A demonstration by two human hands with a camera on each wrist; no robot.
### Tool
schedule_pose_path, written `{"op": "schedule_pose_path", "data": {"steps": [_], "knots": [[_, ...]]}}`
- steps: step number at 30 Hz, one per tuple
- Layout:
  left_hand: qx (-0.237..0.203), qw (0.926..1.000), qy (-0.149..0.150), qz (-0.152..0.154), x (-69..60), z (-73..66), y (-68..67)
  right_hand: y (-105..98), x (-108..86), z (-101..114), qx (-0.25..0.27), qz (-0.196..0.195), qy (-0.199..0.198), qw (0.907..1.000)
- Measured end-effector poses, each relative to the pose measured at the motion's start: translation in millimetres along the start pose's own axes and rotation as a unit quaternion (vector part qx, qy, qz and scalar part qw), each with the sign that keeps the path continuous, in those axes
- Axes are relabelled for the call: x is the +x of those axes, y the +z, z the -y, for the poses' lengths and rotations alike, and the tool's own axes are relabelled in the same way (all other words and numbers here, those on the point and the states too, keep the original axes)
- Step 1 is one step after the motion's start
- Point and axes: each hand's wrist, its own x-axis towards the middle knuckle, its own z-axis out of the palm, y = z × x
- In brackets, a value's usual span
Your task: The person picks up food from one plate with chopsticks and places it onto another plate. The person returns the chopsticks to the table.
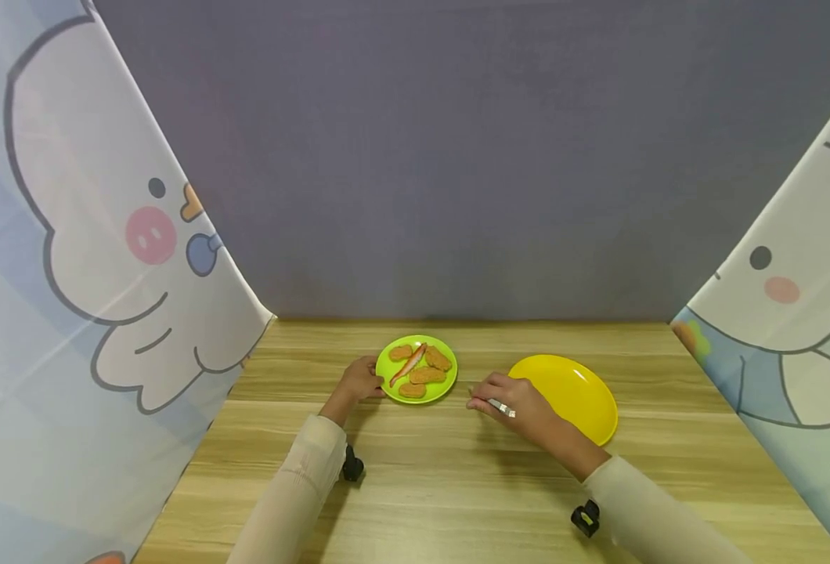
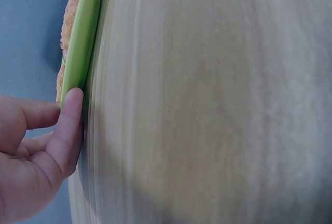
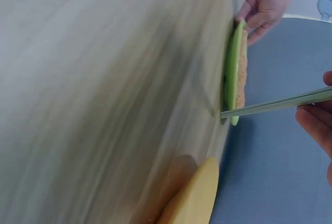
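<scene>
My left hand (image 1: pixel 362 381) pinches the left rim of a small green plate (image 1: pixel 384 362), with the thumb above and the fingers at the underside in the left wrist view. Several brown breaded pieces (image 1: pixel 427 375) lie on this plate, along with one red-and-white strip (image 1: pixel 408 364). Between the two plates, my right hand (image 1: pixel 521 403) grips a pair of slim, pale chopsticks (image 3: pixel 275 106). Their tips point down close to the tabletop, beside the green plate's near end in the right wrist view. A yellow oval plate (image 1: pixel 573 395) lies partly behind my right hand and forearm.
The wood-grain table (image 1: pixel 429 486) meets a grey backdrop (image 1: pixel 457 172) at its far edge. Cartoon-printed cloths (image 1: pixel 70 376) hang along the left and right sides. Black bands with mounts (image 1: pixel 352 464) are on both wrists.
</scene>
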Motion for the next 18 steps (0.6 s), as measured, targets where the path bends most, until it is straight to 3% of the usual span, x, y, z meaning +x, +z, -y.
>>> {"op": "schedule_pose_path", "data": {"steps": [13,18], "knots": [[0.011,0.9999,-0.004,-0.001,-2.3,-4.6,-0.5,7.9,-14.4,1.8,-0.120,0.014,-0.059,0.9909],[0.016,0.9998,0.006,-0.006,-2.4,-2.4,0.0,10.1,-19.8,4.2,-0.134,0.033,-0.068,0.9881]]}}
